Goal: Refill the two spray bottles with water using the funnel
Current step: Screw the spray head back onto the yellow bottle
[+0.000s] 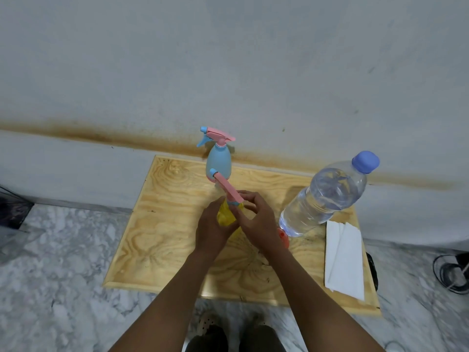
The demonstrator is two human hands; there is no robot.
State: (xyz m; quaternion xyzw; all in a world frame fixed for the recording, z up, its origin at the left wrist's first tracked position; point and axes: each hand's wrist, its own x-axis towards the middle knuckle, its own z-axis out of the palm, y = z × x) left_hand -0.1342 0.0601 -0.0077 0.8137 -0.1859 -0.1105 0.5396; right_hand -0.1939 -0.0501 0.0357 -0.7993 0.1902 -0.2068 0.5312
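The left half of the wooden board [152, 237] lies bare, open to a reach from the left or front. At its middle, both hands [215, 229] [256, 224] close around the yellow spray bottle [225, 217], blocking that spot. Just behind stands the blue spray bottle [218, 161], near the wall [228, 59]. On the right, the water bottle [322, 196], an orange object [283, 236] beside it, and folded paper towels [345, 260] crowd the board.

Soft, even light — faint shadows, slight blur, wide-angle bending at edges.
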